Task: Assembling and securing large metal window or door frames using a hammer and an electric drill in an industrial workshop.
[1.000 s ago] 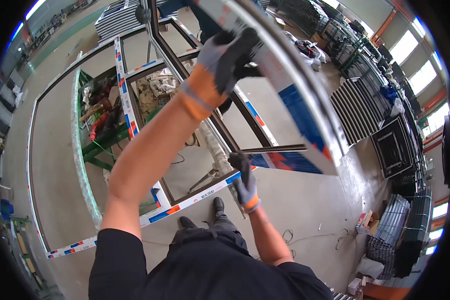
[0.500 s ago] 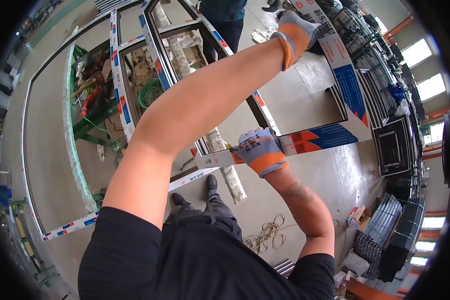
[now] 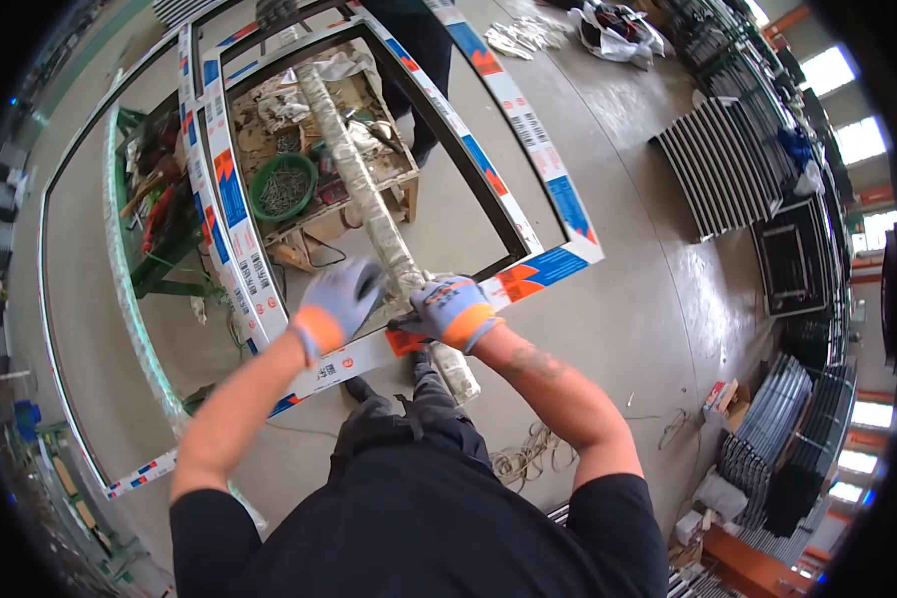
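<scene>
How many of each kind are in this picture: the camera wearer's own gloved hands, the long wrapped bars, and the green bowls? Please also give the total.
Wearer's gloved hands, left hand and right hand: 2
Long wrapped bars, left bar and middle bar: 2
Green bowl: 1
Total: 5

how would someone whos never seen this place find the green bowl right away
Start with the large window frame wrapped in white, blue and orange film, under the gloved hands. Through its opening, look beyond them to the cluttered wooden bench; toward its left side is the green bowl, full of what look like screws. Its round green rim stands out from the mostly brown and grey clutter.
</scene>
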Available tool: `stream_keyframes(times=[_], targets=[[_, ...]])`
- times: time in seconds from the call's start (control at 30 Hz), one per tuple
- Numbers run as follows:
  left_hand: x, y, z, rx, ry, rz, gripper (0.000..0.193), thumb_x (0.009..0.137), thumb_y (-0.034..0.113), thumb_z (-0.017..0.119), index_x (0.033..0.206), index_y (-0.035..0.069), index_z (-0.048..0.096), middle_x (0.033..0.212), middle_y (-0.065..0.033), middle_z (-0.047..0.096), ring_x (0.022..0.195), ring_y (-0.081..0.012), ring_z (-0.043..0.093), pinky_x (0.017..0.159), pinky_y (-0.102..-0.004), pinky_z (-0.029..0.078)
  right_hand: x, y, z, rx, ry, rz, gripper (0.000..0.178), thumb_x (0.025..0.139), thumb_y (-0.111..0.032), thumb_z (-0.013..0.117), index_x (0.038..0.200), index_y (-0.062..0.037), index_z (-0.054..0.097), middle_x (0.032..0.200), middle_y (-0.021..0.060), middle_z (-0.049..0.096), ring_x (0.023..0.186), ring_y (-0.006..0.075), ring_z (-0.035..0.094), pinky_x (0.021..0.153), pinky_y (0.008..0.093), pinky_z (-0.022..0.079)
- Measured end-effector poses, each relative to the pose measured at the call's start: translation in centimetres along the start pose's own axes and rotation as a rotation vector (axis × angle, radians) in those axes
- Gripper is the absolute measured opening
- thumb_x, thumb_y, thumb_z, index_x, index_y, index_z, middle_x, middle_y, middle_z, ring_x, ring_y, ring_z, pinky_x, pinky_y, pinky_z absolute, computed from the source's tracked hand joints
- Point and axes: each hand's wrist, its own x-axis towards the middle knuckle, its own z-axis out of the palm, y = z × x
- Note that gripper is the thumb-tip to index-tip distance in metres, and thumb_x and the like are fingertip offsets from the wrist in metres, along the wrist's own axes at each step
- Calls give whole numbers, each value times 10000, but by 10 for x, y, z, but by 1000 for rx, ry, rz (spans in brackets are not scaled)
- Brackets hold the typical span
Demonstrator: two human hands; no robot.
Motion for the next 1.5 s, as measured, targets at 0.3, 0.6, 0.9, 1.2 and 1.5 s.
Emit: stream_keyframes(times=[0.3, 0.6, 0.9, 1.2, 1.5], targets=[[-114, -67, 90, 214, 45, -285, 434, 822, 279, 649, 1190, 70, 552, 1184, -192, 572, 1119, -373, 538, 969, -444, 431, 43, 14, 78, 64, 21, -173, 329, 863, -418, 567, 878, -101, 651, 881, 129, 680, 826, 278, 681, 702, 381, 510], [-129, -99, 136, 181, 136, -328, 421, 793, 214, 665, 1164, 52, 551, 1134, -184, 574, 1079, -366, 541, 943, -439, 437, 63, 15, 115, 94, 97, -253, 314, 860, -386, 573, 825, -82, 644, 801, 128, 678, 773, 294, 681, 683, 392, 511], [-129, -96, 127, 242, 276, -245, 372, 773, 140, 674, 1115, 42, 567, 1119, -177, 580, 1068, -374, 537, 935, -450, 430, 64, 10, 103, 161, 85, -234, 322, 843, -395, 593, 811, -84, 667, 803, 125, 690, 793, 293, 682, 682, 393, 516], [-122, -97, 137, 263, 72, -387, 471, 841, 293, 648, 1190, 3, 522, 1176, -197, 571, 1134, -356, 524, 988, -423, 415, 69, 20, 125, 203, -2, -199, 548, 834, -603, 550, 825, -71, 684, 801, 132, 687, 787, 305, 680, 697, 398, 526], [-126, -107, 137, 268, -38, -445, 529, 849, 372, 619, 1215, 2, 525, 1191, -218, 580, 1132, -374, 541, 994, -435, 418, 81, 15, 129, 240, -115, -176, 497, 830, -563, 578, 824, -77, 681, 816, 154, 679, 829, 336, 673, 732, 437, 526]])
